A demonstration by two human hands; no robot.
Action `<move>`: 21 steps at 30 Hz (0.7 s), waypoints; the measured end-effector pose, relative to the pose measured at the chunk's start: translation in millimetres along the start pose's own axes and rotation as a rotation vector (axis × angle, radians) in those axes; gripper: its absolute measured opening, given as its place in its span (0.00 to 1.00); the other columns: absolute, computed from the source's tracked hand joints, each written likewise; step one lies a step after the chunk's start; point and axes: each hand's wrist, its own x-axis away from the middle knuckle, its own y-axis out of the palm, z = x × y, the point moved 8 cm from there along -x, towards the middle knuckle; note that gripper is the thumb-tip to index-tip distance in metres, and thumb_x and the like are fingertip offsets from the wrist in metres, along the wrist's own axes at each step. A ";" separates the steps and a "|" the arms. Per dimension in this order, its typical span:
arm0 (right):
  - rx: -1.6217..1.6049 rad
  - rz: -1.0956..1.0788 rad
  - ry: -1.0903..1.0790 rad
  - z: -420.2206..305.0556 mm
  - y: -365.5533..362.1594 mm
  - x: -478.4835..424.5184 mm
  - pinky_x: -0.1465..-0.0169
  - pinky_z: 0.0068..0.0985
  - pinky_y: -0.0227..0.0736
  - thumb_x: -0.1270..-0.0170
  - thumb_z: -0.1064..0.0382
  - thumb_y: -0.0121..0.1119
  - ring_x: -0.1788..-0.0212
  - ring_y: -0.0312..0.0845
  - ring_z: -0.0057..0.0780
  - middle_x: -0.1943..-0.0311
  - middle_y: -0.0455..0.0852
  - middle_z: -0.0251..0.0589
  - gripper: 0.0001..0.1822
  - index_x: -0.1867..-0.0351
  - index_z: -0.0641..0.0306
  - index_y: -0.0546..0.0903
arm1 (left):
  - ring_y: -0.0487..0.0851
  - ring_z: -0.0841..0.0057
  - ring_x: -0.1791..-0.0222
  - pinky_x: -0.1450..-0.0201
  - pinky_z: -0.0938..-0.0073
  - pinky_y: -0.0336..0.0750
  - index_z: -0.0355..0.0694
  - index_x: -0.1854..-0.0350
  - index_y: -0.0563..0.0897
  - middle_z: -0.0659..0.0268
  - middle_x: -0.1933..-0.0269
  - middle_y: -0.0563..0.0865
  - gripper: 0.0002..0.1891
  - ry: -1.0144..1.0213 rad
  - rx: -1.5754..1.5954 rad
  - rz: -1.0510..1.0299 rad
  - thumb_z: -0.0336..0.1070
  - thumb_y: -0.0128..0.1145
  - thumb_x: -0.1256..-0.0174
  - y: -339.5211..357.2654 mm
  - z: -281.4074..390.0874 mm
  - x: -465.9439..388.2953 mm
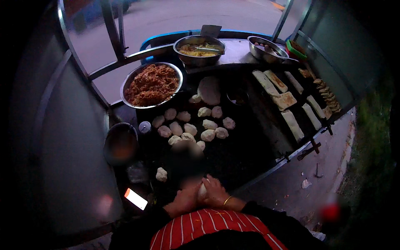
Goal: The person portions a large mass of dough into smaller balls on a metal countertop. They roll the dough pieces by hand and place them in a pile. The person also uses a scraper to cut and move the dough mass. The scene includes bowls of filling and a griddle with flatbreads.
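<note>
Both hands meet at the near edge of a dark work surface, just in front of a red striped apron. My left hand (pixel 184 198) and my right hand (pixel 215 193), which has a yellow bangle at its wrist, press around a pale piece of dough (pixel 203 189). Beyond them, partly behind a blurred patch, lie several dough balls (pixel 207 135). One separate dough ball (pixel 161 174) sits to the left of the hands. A flattened sheet of dough (pixel 209 90) rests farther back, beside a steel bowl of reddish filling (pixel 152 85).
Rolled and folded flatbreads (pixel 292 125) lie on a griddle at the right. Steel bowls (pixel 199 61) (pixel 265 56) stand along the back. A lit phone (pixel 136 199) and a dark bucket (pixel 109 147) are at the left. Metal posts and panels frame the stall.
</note>
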 end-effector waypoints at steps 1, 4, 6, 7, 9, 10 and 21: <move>-0.095 0.020 0.027 11.5 17.4 2.7 0.35 0.48 0.65 0.49 0.44 0.72 0.34 0.64 0.54 0.46 0.78 0.48 0.44 0.33 0.59 0.67 | 0.83 0.73 0.50 0.45 0.69 0.78 0.43 0.28 0.65 0.60 0.50 0.83 0.38 -0.070 -0.071 -0.153 0.50 0.65 0.38 -0.7 8.2 -0.9; -0.673 0.024 0.294 42.4 43.1 -23.2 0.40 0.46 0.71 0.41 0.41 0.63 0.40 0.73 0.55 0.47 0.79 0.56 0.38 0.35 0.61 0.67 | 0.84 0.64 0.58 0.53 0.66 0.79 0.41 0.40 0.76 0.56 0.56 0.84 0.28 0.128 0.120 -0.179 0.50 0.66 0.40 -4.1 9.1 -33.7; -0.707 0.016 0.394 71.6 73.1 -52.5 0.43 0.46 0.75 0.36 0.39 0.58 0.44 0.78 0.56 0.47 0.80 0.60 0.35 0.37 0.61 0.68 | 0.84 0.61 0.63 0.59 0.65 0.79 0.40 0.50 0.82 0.56 0.60 0.84 0.21 0.226 0.120 -0.062 0.50 0.65 0.38 -8.7 7.1 -58.3; -0.506 0.013 0.373 101.1 97.0 -77.9 0.43 0.46 0.75 0.36 0.38 0.56 0.44 0.79 0.57 0.48 0.81 0.60 0.34 0.38 0.60 0.68 | 0.83 0.61 0.62 0.58 0.65 0.79 0.40 0.49 0.81 0.56 0.59 0.84 0.22 0.212 0.049 0.023 0.49 0.66 0.39 -13.5 5.6 -68.7; -0.364 -0.024 0.433 107.4 96.0 -100.8 0.44 0.46 0.76 0.36 0.37 0.55 0.44 0.79 0.57 0.47 0.81 0.60 0.33 0.39 0.60 0.69 | 0.83 0.61 0.60 0.56 0.65 0.78 0.39 0.47 0.80 0.56 0.57 0.83 0.23 0.066 -0.094 0.214 0.48 0.66 0.39 -23.7 -15.7 -77.4; -0.426 -0.055 0.520 87.0 62.1 -104.3 0.43 0.46 0.76 0.37 0.37 0.56 0.44 0.79 0.58 0.46 0.80 0.59 0.34 0.39 0.59 0.70 | 0.83 0.61 0.59 0.54 0.65 0.78 0.39 0.46 0.79 0.56 0.56 0.83 0.24 0.003 -0.124 0.286 0.48 0.66 0.39 -24.7 -26.4 -76.5; -0.020 -0.142 -0.064 -4.0 -11.2 -32.2 0.36 0.42 0.69 0.50 0.49 0.70 0.35 0.65 0.55 0.39 0.70 0.54 0.39 0.38 0.65 0.72 | 0.83 0.61 0.47 0.43 0.63 0.76 0.35 0.37 0.74 0.55 0.44 0.81 0.32 0.045 0.543 -0.066 0.41 0.70 0.43 -58.7 11.4 -14.3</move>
